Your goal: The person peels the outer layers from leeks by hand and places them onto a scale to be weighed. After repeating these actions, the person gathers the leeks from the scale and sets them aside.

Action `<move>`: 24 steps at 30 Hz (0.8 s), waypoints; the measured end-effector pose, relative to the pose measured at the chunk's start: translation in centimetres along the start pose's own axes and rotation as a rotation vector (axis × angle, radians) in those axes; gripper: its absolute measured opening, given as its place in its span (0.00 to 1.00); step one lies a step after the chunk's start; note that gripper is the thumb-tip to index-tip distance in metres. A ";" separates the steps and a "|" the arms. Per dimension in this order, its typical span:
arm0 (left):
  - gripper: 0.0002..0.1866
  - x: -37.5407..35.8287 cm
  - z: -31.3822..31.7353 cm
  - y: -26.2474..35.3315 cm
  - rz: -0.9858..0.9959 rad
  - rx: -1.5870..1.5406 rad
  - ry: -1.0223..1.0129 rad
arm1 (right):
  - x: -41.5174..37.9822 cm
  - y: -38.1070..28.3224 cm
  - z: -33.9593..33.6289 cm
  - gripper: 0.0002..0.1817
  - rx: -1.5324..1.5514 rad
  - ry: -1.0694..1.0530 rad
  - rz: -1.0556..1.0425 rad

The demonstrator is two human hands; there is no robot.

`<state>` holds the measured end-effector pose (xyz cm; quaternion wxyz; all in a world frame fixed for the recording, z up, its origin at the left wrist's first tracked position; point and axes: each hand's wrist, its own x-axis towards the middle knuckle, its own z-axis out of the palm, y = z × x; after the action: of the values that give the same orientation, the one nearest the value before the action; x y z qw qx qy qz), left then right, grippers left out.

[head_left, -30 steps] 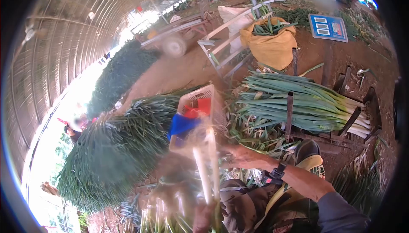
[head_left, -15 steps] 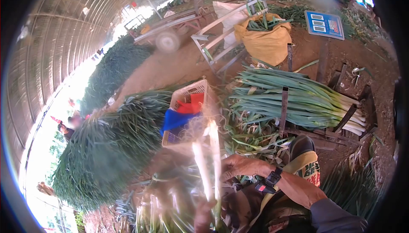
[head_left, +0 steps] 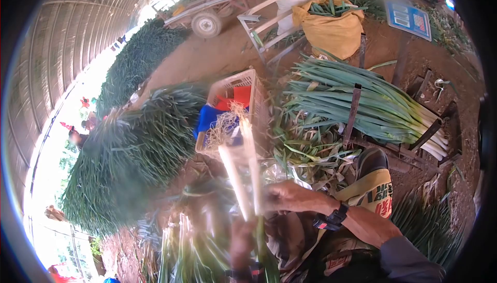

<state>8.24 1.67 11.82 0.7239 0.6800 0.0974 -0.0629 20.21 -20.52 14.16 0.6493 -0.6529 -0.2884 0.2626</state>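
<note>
Two leeks [head_left: 236,179] stand roots up in front of me, their white stems apart at the top. My left hand [head_left: 242,244], blurred, is wrapped round them low down, where the stems meet. To the right of the stems is my right hand [head_left: 290,196], a watch on its wrist; motion smears its fingertips, and whether they hold a leaf or skin does not show. More leeks [head_left: 186,252] lie below and to the left of my left hand.
A plastic crate [head_left: 253,96] with red and blue items is ahead. Trimmed leeks [head_left: 357,102] lie in a metal rack at right. Green leek piles [head_left: 140,158] fill the left. Beyond are a yellow sack [head_left: 331,32], a blue scale display [head_left: 409,20] and a cart wheel [head_left: 206,25]. People are at far left.
The view has shifted, so the scene sits higher in the frame. The held leeks have moved slightly left relative to my right hand, which is a little farther from the stems.
</note>
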 end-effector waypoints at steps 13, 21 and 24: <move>0.15 0.0 0.3 0.0 0.078 0.113 0.097 | -0.6 2.9 -0.3 0.11 -0.247 0.413 -0.146; 0.20 -1.0 -0.1 2.6 -0.045 -0.198 0.213 | -0.5 7.6 -6.6 0.14 -0.725 0.659 0.133; 0.20 -0.9 -1.2 1.6 -0.067 -0.264 0.165 | -0.7 5.9 -7.1 0.22 -0.978 0.507 0.093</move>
<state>7.63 2.90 13.57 0.7940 0.5784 0.1864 -0.0177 25.03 -25.91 8.42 0.3074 -0.9332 -0.1819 -0.0390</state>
